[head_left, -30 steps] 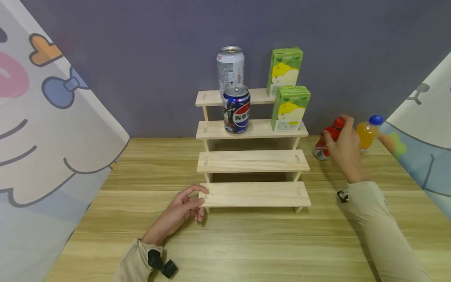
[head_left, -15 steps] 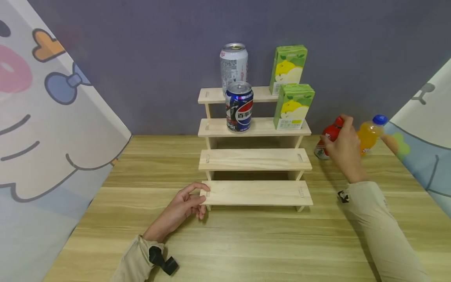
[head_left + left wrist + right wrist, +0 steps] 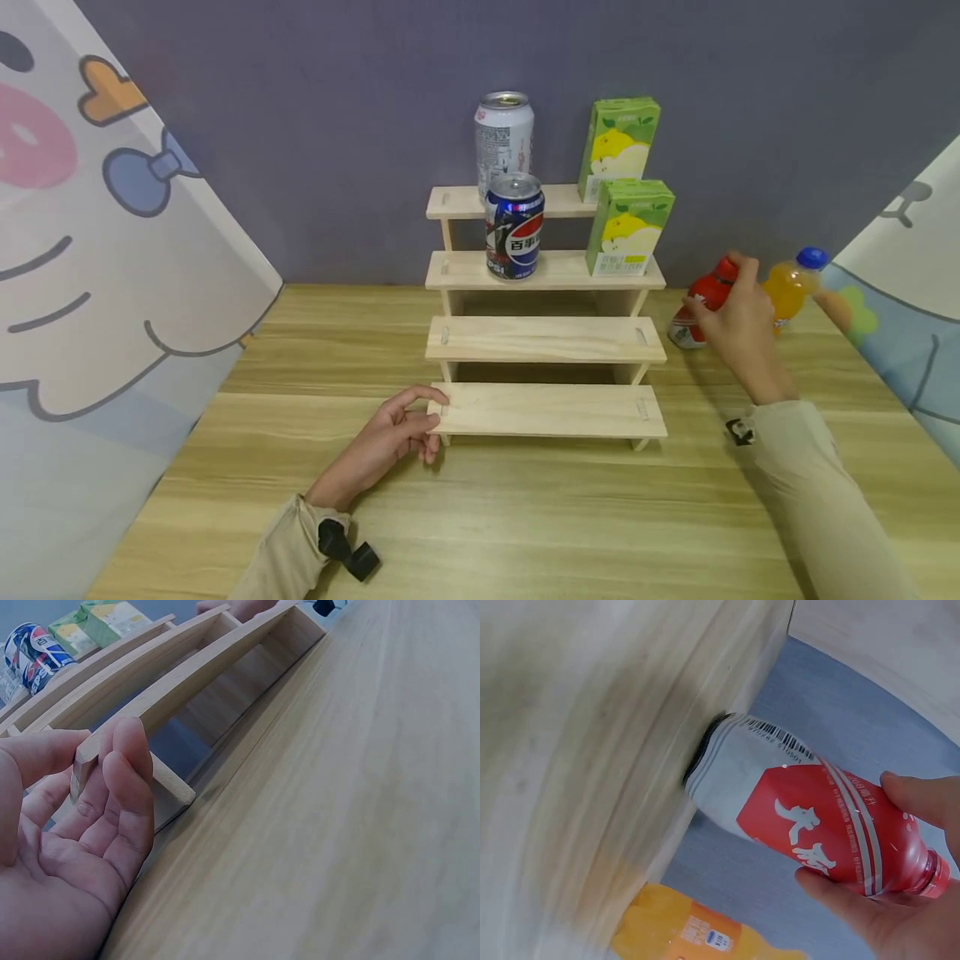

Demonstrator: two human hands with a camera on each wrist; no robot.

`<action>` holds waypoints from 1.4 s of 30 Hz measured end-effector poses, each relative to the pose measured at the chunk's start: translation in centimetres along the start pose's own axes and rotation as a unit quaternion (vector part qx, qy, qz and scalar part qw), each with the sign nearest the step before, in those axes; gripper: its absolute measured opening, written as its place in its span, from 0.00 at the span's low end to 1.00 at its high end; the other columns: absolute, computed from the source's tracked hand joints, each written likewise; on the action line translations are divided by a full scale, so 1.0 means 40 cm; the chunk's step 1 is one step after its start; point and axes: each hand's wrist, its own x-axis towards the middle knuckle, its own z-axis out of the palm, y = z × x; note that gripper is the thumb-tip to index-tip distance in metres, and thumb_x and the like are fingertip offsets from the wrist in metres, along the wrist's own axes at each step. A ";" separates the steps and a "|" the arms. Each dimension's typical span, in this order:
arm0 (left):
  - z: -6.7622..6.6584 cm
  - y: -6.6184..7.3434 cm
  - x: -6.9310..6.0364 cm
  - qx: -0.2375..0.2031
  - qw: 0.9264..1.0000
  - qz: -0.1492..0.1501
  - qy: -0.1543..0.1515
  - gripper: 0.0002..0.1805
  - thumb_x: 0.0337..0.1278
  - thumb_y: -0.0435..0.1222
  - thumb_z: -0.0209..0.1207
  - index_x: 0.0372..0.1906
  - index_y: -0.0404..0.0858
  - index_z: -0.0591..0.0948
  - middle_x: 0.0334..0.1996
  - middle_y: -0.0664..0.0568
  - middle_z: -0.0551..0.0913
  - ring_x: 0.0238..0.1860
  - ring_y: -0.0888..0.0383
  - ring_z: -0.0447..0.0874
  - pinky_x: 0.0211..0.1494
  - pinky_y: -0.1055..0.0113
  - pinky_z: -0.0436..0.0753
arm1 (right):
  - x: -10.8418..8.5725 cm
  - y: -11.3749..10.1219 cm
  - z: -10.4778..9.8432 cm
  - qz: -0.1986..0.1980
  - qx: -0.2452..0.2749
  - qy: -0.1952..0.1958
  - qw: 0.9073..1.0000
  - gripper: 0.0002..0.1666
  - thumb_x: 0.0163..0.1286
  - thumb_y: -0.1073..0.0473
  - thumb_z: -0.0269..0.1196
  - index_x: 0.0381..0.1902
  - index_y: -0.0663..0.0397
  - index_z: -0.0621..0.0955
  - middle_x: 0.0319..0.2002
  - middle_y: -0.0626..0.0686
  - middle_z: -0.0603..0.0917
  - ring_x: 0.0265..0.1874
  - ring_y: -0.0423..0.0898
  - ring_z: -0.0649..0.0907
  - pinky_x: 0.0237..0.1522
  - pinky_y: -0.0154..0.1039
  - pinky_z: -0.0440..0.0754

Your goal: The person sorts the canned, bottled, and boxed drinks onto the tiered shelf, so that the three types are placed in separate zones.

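My left hand (image 3: 378,446) pinches the left end of the lowest board (image 3: 547,410) of a pale wooden stepped rack. In the left wrist view, the fingers and thumb of the left hand (image 3: 90,832) lie round the board's end. Right of the rack, my right hand (image 3: 744,333) grips a red-and-white drink bottle (image 3: 707,293) near its red cap. The right wrist view shows the bottle (image 3: 802,814) tilted between thumb and fingers, its base close to the table; I cannot tell whether it touches. An orange drink bottle (image 3: 787,290) with a blue cap stands just beyond the right hand.
A Pepsi can (image 3: 514,229) and a green juice carton (image 3: 632,229) stand on the second step from the top. Behind them, a white can (image 3: 504,137) and another green carton (image 3: 619,146) occupy the top step. A grey wall (image 3: 360,167) backs the wooden table (image 3: 337,350).
The right hand and the red bottle have come slightly toward me, and the bottle leans more. My left hand keeps its hold on the board. The head view has shifted a little.
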 end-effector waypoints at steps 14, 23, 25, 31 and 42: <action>0.000 -0.004 -0.003 0.005 1.000 -0.002 -0.001 0.16 0.75 0.33 0.50 0.63 0.35 0.70 0.26 0.49 0.84 0.26 0.56 0.82 0.32 0.64 0.85 | -0.042 -0.097 -0.107 -0.044 0.000 0.046 0.998 0.50 0.58 0.64 0.72 0.72 0.60 0.58 0.50 0.77 0.77 0.38 0.76 0.79 0.40 0.51 0.86; 0.000 -0.004 -0.004 0.018 0.999 0.029 -0.013 0.16 0.75 0.31 0.50 0.62 0.33 0.70 0.25 0.48 0.84 0.25 0.57 0.83 0.31 0.63 0.85 | -0.073 -0.181 -0.166 -0.141 -0.030 0.093 0.985 0.51 0.52 0.65 0.77 0.70 0.59 0.63 0.49 0.74 0.80 0.27 0.72 0.81 0.32 0.36 0.64; 0.001 -0.004 -0.002 0.020 0.999 0.032 -0.015 0.16 0.75 0.31 0.50 0.62 0.33 0.70 0.25 0.48 0.84 0.25 0.57 0.83 0.30 0.63 0.85 | -0.079 -0.204 -0.175 -0.155 -0.030 0.096 0.983 0.53 0.51 0.66 0.78 0.71 0.57 0.64 0.50 0.72 0.80 0.30 0.71 0.82 0.32 0.31 0.65; 0.002 0.000 0.002 0.023 0.999 0.028 -0.013 0.17 0.75 0.31 0.51 0.63 0.32 0.69 0.25 0.48 0.84 0.25 0.57 0.83 0.30 0.64 0.85 | -0.097 -0.277 -0.186 -0.188 -0.004 0.071 0.980 0.56 0.49 0.69 0.79 0.73 0.55 0.63 0.54 0.69 0.79 0.35 0.66 0.83 0.39 0.17 0.63; -0.001 -0.002 -0.003 0.023 1.000 0.015 -0.009 0.18 0.75 0.32 0.51 0.64 0.34 0.69 0.26 0.48 0.84 0.26 0.56 0.83 0.31 0.63 0.86 | -0.095 -0.361 -0.132 -0.233 0.025 0.061 0.970 0.54 0.48 0.68 0.79 0.72 0.55 0.66 0.50 0.66 0.82 0.36 0.57 0.81 0.43 0.17 0.69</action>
